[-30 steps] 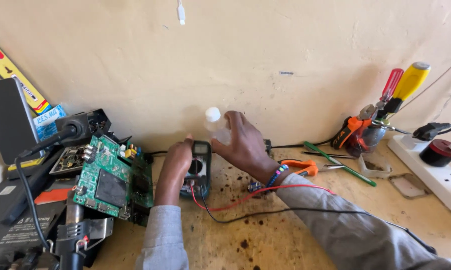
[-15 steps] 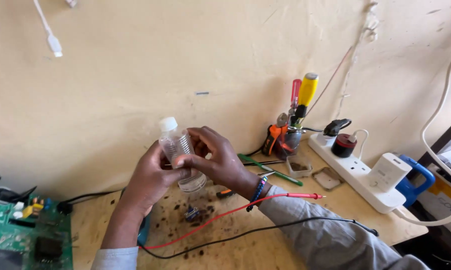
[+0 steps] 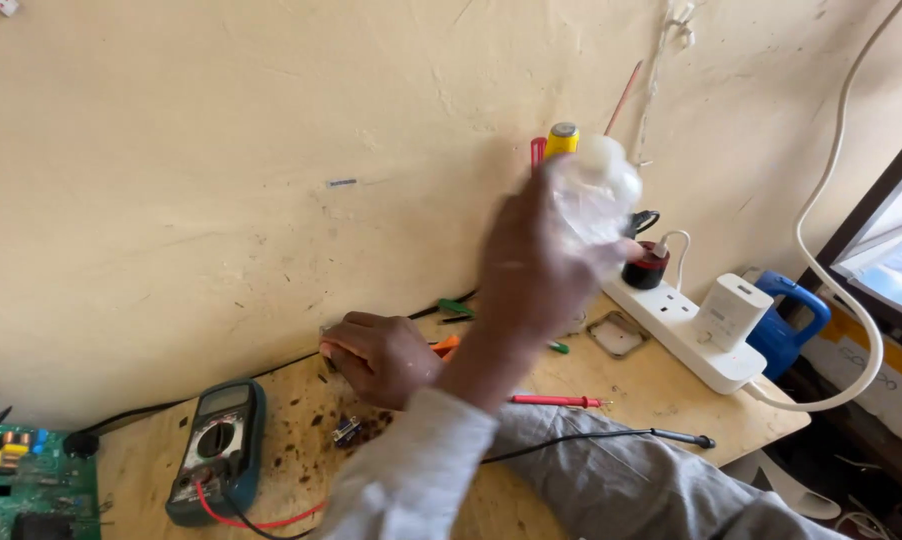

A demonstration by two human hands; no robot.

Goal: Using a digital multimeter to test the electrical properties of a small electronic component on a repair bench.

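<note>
Clenched around a clear plastic bottle (image 3: 596,195), the right hand (image 3: 531,265) is raised in front of the wall, blurred, with the bottle sticking out above the fingers and hiding the lower part of a yellow-handled screwdriver (image 3: 561,137) behind it. Lower down, the left hand (image 3: 379,355) rests curled on the wooden table (image 3: 651,395) near the wall; what it grips, if anything, cannot be made out, though an orange-handled tool (image 3: 445,346) pokes out just beside it. A multimeter (image 3: 216,450) lies to its left, its red lead (image 3: 556,401) and black probe (image 3: 671,437) stretched across the table in front of the raised forearm. A white power strip (image 3: 676,335) with a white charger (image 3: 731,310) sits to the right, a blue jug (image 3: 791,320) behind it, and a green circuit board (image 3: 31,485) at the far left edge
</note>
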